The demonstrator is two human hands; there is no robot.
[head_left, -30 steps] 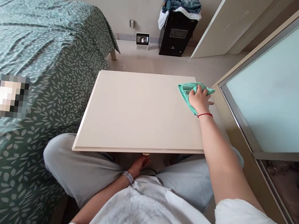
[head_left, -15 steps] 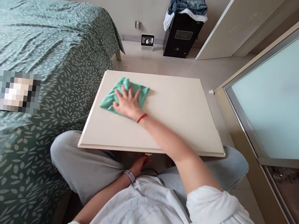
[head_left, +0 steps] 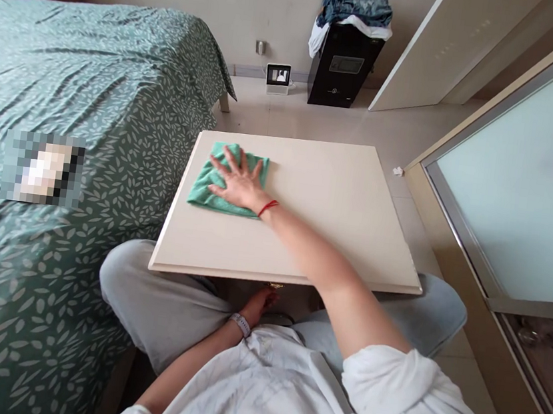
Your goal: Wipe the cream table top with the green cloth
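Note:
A green cloth (head_left: pixel 203 188) lies spread near the far left corner of a cream-coloured tabletop (head_left: pixel 337 208). My right hand (head_left: pixel 239 182) presses flat on the cloth with its fingers spread apart; a red string is around that wrist. Below the near edge of the tabletop, my left hand (head_left: pixel 261 301) rests between my knees, close to a small brass-coloured handle (head_left: pixel 275 285). Its fingers look curled and are partly hidden, so whatever may be in them does not show. A pale watch (head_left: pixel 240 324) is on the left wrist.
To the left stands a bed with a green leaf-patterned sheet (head_left: pixel 110 166) and a blurred item (head_left: pixel 46 169) on it. Beyond the table are a small screen (head_left: pixel 277 78) and a black cabinet (head_left: pixel 344 67) with jeans (head_left: pixel 356 7) on top. A frosted sliding panel (head_left: pixel 532 178) is at right.
My right hand has stayed on the cloth, whose near edge now lies lower and flatter, with its right corner drawn in. The view has shifted slightly left. My left hand looks unmoved.

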